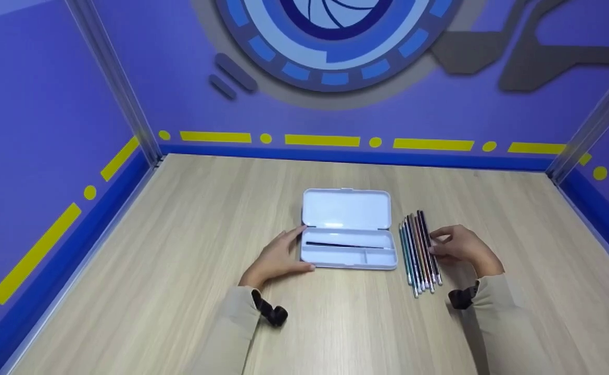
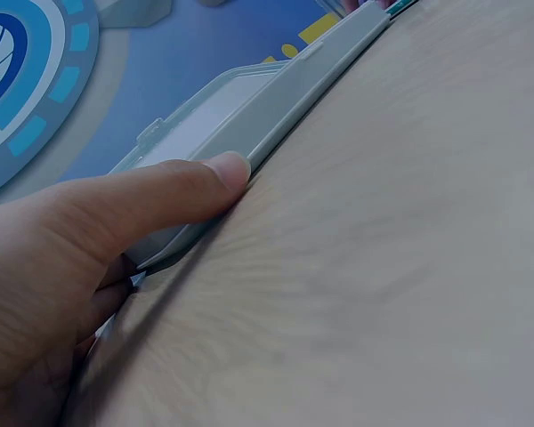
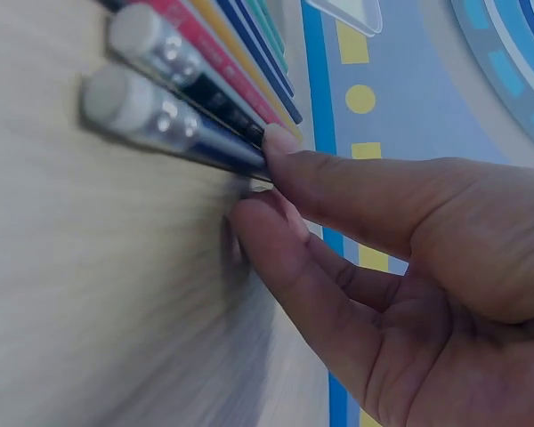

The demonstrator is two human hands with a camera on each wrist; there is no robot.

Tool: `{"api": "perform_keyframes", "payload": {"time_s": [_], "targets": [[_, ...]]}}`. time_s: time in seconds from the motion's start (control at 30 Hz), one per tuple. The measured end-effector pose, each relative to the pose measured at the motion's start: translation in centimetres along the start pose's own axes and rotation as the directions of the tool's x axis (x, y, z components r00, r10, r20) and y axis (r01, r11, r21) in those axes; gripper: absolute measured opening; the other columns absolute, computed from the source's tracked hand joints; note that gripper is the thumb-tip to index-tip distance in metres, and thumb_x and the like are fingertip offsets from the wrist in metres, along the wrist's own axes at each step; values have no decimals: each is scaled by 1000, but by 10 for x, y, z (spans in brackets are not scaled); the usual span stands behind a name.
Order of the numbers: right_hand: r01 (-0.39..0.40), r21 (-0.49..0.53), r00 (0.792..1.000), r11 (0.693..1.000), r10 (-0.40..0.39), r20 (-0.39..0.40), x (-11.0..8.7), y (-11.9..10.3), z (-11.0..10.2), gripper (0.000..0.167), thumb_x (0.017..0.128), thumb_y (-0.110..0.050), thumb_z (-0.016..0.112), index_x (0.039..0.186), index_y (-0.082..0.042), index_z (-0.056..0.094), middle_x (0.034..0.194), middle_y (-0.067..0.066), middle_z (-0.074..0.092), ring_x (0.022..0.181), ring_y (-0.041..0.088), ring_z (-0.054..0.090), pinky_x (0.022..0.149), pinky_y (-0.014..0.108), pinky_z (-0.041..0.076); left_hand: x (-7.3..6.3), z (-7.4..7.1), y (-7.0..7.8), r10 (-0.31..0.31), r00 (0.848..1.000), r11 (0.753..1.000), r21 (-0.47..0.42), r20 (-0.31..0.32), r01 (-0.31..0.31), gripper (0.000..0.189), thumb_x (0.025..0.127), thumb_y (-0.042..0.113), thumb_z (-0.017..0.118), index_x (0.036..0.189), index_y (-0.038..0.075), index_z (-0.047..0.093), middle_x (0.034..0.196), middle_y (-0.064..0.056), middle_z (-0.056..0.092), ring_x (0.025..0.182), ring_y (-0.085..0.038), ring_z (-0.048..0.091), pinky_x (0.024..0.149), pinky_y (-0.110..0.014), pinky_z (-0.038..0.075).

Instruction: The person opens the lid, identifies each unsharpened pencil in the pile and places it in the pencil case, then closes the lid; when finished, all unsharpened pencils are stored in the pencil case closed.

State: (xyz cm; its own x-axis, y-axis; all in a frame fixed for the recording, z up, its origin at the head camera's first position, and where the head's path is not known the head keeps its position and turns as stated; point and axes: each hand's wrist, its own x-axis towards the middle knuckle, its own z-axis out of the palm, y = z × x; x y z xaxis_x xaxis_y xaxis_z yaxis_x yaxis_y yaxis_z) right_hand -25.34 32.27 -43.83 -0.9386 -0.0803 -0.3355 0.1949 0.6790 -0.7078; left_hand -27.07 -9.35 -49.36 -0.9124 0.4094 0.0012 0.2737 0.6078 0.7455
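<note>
A white pencil case [image 1: 346,209] lies with its lid laid back, and one dark pencil [image 1: 338,244] rests in its long rear compartment. My left hand [image 1: 276,259] holds the case's left end, thumb on the front edge and forefinger by the hinge corner. In the left wrist view the thumb [image 2: 191,182] presses the case's side. Right of the case lies a row of several pencils [image 1: 416,245], eraser ends toward me. My right hand [image 1: 463,246] pinches the rightmost dark pencil [image 3: 215,147] between thumb and forefinger; its white eraser shows in the right wrist view.
The light wooden table [image 1: 179,234] is bounded by blue-purple panels [image 1: 335,120] with yellow dashes at the back and both sides. Metal posts [image 1: 122,94] stand at the back corners. A small front-right compartment [image 1: 381,257] divides off the case's interior.
</note>
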Motion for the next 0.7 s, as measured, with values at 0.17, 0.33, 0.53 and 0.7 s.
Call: {"api": "perform_keyframes", "payload": {"time_s": [0.17, 0.33, 0.53, 0.7], "targets": [[10, 44, 1000, 999, -10, -2, 1, 0, 1, 57, 85, -5, 68, 131, 18, 44, 96, 20, 69, 76, 15, 69, 69, 30, 59, -1, 0, 0, -23, 1000, 1000, -11, 3, 23, 100, 66, 47, 84, 150, 24, 34, 154, -10, 36, 144, -37, 25, 116, -53, 25], [5, 58, 1000, 998, -4, -18, 1, -3, 4, 59, 84, -4, 69, 132, 18, 43, 95, 21, 70, 75, 16, 70, 68, 30, 60, -1, 0, -1, -30, 1000, 999, -19, 3, 30, 100, 66, 47, 85, 150, 24, 35, 154, -10, 36, 144, -36, 26, 116, -53, 25], [-14, 37, 999, 999, 16, -41, 0, -6, 6, 60, 83, -6, 70, 133, 16, 43, 106, 29, 65, 76, 17, 70, 68, 31, 60, -1, 0, 0, -29, 1000, 999, -16, 1, 29, 100, 65, 46, 85, 150, 24, 35, 154, -10, 35, 144, -40, 23, 116, -55, 23], [-35, 34, 998, 999, 37, -50, 0, -6, 6, 60, 84, -4, 68, 134, 16, 42, 110, 32, 62, 77, 18, 69, 69, 32, 60, 0, 1, 1, -32, 999, 999, -26, 1, 32, 100, 65, 46, 85, 150, 25, 35, 154, -10, 35, 144, -39, 23, 116, -55, 23]]}}
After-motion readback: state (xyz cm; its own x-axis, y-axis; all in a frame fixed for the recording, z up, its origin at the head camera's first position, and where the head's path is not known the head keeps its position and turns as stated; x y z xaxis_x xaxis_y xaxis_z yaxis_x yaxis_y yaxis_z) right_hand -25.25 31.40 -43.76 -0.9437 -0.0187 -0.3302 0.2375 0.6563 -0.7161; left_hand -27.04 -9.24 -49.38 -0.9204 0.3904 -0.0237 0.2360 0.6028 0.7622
